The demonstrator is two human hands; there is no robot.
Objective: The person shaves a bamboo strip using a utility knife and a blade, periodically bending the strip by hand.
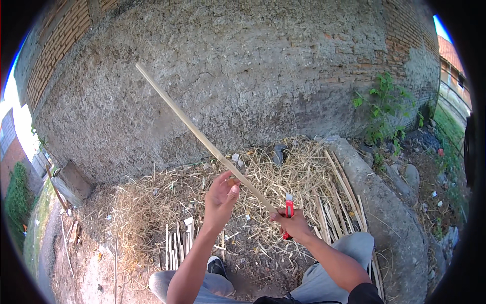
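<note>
Marking on the red cutter is too small to read; the right grip clasps it with the lower end of a long, straight, pale tan strip. The left grip is loosely spread beside the strip, contact unclear. Beyond the straw, the strip slants up-left before a rough grey wall.

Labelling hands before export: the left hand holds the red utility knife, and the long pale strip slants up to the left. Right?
One slip: the red utility knife is in the right hand, as the head view shows. The long pale strip does slant up to the left.
</note>
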